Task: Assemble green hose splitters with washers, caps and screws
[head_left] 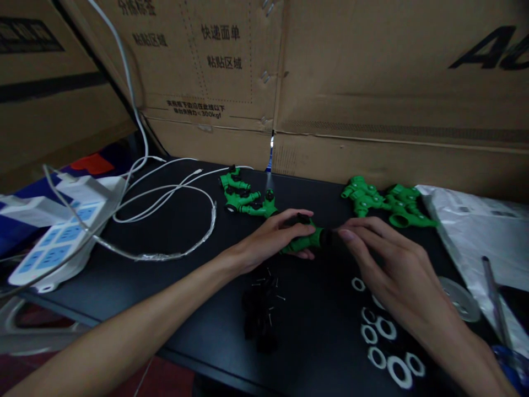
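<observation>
My left hand [285,232] is wrapped around a green plastic hose fitting [309,242], its thumb lying on top near a black part. The fitting's dark open end faces right. Close to that end, my right hand [384,259] is closed in a pinch, thumb against forefinger; what sits between the fingertips is too small and dark to make out. Below the left hand lies a pile of black parts [260,314] with thin metal pins sticking out. White ring washers [377,357], several of them, are scattered under and beside my right wrist.
Green fittings with black parts [243,199] stand at the back left, other green fittings [361,196] at the back right. A white power strip [61,242] and loose cables occupy the left. At right are a clear disc [460,298], a pen [494,298] and a white bag [467,237]. Cardboard [372,99] walls the back.
</observation>
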`<state>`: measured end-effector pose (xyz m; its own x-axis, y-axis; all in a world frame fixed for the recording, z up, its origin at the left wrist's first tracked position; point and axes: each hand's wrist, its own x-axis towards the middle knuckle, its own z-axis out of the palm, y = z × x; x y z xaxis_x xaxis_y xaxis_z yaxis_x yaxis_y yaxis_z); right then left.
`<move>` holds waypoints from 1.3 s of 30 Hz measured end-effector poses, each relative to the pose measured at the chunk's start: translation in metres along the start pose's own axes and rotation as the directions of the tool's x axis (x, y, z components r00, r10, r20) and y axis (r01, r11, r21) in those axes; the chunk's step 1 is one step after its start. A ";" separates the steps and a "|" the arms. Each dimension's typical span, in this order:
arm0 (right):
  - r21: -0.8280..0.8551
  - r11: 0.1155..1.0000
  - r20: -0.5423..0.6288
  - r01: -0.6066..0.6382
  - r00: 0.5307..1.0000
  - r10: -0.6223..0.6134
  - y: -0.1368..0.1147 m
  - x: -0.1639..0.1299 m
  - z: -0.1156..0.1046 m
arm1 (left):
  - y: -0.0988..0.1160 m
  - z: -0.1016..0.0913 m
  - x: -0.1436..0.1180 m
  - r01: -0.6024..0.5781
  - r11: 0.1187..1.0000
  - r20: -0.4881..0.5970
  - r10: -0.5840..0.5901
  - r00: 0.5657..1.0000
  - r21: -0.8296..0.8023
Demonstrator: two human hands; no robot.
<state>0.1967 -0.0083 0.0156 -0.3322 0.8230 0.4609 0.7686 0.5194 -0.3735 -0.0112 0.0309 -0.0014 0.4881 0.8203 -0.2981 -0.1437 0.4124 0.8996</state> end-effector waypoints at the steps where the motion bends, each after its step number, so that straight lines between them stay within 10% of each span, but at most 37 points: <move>1: 0.028 0.999 0.005 0.020 1.000 -0.021 0.000 0.000 0.000 | 0.000 0.000 0.000 -0.005 1.000 -0.001 0.005 1.000 -0.002; 24: 0.079 0.989 0.020 0.125 0.992 -0.127 0.002 -0.001 0.010 | -0.001 -0.002 0.000 -0.048 0.998 0.034 0.046 0.998 0.044; 32: 0.023 0.993 0.109 -0.119 0.987 0.115 -0.002 -0.002 0.008 | 0.000 0.001 -0.002 -0.043 0.997 0.062 0.039 0.997 0.059; 39: 0.129 0.991 0.050 0.041 0.998 -0.048 0.000 -0.001 0.009 | -0.001 -0.001 -0.001 -0.058 0.998 0.042 0.057 0.997 0.032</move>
<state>0.1916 -0.0068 0.0081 -0.3957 0.8075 0.4375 0.6771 0.5784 -0.4550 -0.0127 0.0298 -0.0021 0.5148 0.8251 -0.2327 -0.1443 0.3510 0.9252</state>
